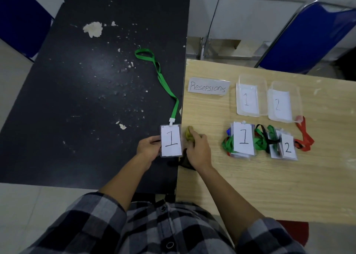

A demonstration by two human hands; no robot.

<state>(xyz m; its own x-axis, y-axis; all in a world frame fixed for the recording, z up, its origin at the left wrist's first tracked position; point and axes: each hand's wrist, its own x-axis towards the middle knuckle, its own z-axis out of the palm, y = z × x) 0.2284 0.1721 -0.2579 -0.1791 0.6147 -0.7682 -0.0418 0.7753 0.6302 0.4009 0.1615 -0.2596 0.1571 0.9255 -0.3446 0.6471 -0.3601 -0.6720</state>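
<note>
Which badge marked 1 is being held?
The badge on the black table, in the left hand, green lanyard stretched out; the other badge tops a pile untouched.

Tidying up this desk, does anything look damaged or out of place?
Yes: the black table is chipped, with a pale bare patch at its far side and flakes scattered toward the badge.

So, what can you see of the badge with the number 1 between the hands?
The badge is a clear plastic sleeve with a white card inside, a black 1 handwritten on it. It sits at the right edge of the black table. A white clip on top joins a green strap trailing away over the table. The left hand pinches its left edge; the right hand, gripping a yellow cloth, is beside its right edge.
</note>
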